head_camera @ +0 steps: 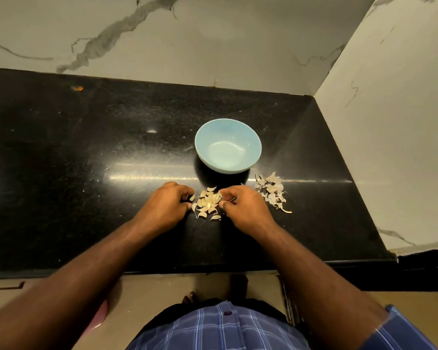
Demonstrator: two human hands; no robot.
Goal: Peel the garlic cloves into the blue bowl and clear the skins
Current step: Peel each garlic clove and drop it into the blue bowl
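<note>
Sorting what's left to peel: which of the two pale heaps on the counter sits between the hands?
The pile of garlic cloves, plump and directly before the blue bowl. The other heap, papery garlic skins, lies beyond the right hand.

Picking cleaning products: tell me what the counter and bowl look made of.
Counter: likely polished black granite, with fine speckle and sharp light reflections. Blue bowl: probably glazed ceramic, smooth and glossy, though plastic or melamine can't be ruled out.
</note>
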